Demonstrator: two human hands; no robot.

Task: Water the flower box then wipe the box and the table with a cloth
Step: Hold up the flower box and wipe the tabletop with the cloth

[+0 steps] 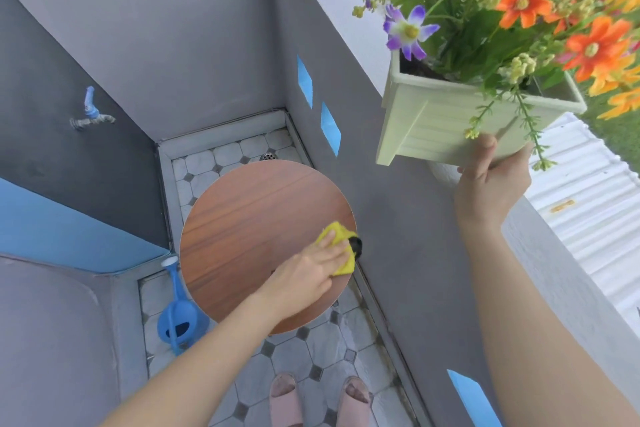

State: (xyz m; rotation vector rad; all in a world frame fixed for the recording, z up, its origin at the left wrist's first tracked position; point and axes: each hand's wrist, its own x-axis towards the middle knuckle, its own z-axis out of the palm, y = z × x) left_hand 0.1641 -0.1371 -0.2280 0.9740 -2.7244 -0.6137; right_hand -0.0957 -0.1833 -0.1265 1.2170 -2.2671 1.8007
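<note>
**potted_pete:** ok so your left hand (311,267) is lying flat on the yellow cloth (337,246). Your fingers are straight and the palm is down, pressing the cloth onto the round wooden surface (242,218) rather than grabbing it.

**tilefan:** yep, and you're right at the rim there. The cloth reaches the edge nearest the grey wall (398,218), with a small black thing (356,246) just beside it on the wall side. Can't tell what that is. There's hardly any gap between the rim and the wall past your fingertips.

**potted_pete:** the room is all the other way. Left of your left hand and beyond it, you've got plain wood grain running out to the far rim.

**tilefan:** your right hand (491,180) grips the flower box (450,121) from below, thumb up on its front face and fingers under the base. You're holding the box up in the air, tilted, well apart from the surface. The flowers (519,10) spill over its rim, and a few stems hang down by your thumb.

**potted_pete:** the blue watering can (180,319) stands on the tiled floor (311,374), left of your left forearm and just outside the rim of the surface.
</note>
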